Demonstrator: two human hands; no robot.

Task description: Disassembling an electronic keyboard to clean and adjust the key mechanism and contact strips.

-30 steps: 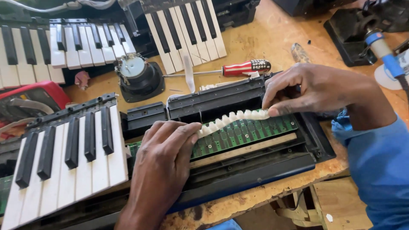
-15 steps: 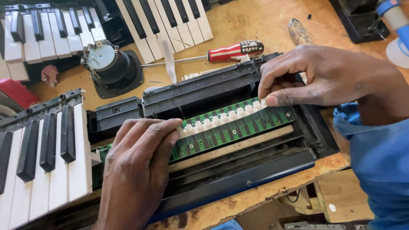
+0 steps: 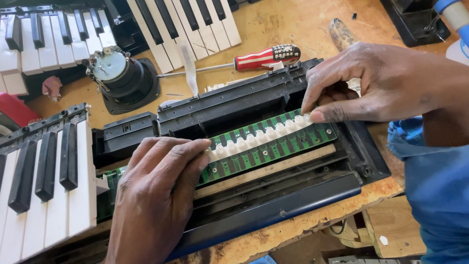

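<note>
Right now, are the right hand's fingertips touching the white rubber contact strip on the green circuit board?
Touching. The head view shows the right hand with its thumb and fingertips pressed on the far end of the white rubber strip, no gap visible, over the green circuit board.
</note>
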